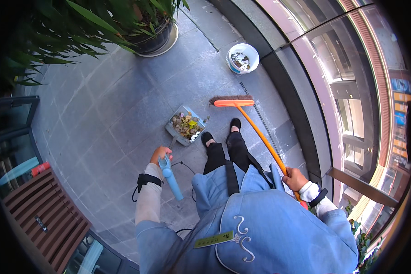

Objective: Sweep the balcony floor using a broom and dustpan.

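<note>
My left hand (160,156) grips the upper part of a light blue dustpan handle (171,181). Below it hangs or rests the dustpan (184,140), just left of my feet; I cannot tell if it touches the floor. Dry leaves (185,126), one bright yellow leaf and a scrap of white litter fill it. My right hand (295,179) is closed around the orange handle (265,141) of a broom. The broom's orange head (233,102) with dark bristles lies ahead of my shoes, pointing away from me.
A white bucket (243,59) with some debris inside stands ahead, beside the dark ledge (287,68) under a glass barrier. A potted plant (150,37) with long leaves is at the far left. Near left is a brown slatted bench (48,219) with a red object (40,169) at its end.
</note>
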`<state>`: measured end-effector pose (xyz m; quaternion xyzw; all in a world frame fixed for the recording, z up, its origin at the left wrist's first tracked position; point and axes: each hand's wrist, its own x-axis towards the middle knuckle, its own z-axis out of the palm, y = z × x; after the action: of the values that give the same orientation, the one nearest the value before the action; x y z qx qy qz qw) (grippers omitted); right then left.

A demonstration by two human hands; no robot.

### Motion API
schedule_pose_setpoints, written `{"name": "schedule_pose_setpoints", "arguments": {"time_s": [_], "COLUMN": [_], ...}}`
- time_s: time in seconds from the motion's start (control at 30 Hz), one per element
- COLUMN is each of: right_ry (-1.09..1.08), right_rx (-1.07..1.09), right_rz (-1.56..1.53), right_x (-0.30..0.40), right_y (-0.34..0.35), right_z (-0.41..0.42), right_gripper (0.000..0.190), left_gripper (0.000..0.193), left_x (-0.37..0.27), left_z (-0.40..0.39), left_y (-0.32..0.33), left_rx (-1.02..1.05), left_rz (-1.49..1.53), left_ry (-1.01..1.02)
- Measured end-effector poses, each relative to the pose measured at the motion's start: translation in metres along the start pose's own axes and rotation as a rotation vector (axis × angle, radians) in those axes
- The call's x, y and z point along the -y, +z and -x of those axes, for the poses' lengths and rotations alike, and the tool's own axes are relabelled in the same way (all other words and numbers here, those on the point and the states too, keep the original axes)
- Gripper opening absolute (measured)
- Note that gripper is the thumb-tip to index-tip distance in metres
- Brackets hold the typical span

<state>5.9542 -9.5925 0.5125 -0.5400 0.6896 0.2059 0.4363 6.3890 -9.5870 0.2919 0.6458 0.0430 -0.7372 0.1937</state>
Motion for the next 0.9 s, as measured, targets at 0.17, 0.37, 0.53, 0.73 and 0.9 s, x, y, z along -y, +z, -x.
{"name": "schedule_pose_setpoints", "arguments": {"time_s": [0.17, 0.37, 0.53, 0.73, 0.9], "right_ry": [0.205, -0.024, 0.125, 0.077, -0.055], "right_rx": [0.068, 0.194, 0.438, 0.559, 0.591], "right_rz": [-0.216, -0.397, -0.655, -0.735, -0.626], "right_x": [0.007, 0.025, 0.052, 0.052, 0.055], "right_y": [0.000, 0.037, 0.014, -0.002, -0.021], "right_z": [-0.013, -0.033, -0.020, 0.003, 0.025], "right_gripper": [0.019, 0.020, 0.017, 0.023, 0.028], "left_gripper": [0.011, 0.010, 0.010, 0.013, 0.014], "left_x": [0.000, -0.002, 0.000, 0.001, 0.016], "left_z": [-0.007, -0.018, -0.021, -0.006, 0.003], "left_y": [0.006, -0.003, -0.008, -0.007, -0.018], "left_rx": [-0.113, -0.070, -0.048, -0.061, 0.017], "left_rz": [0.063, -0.040, 0.065, 0.009, -0.047], "left_ry": [0.012, -0.037, -0.041, -0.027, -0.044]}}
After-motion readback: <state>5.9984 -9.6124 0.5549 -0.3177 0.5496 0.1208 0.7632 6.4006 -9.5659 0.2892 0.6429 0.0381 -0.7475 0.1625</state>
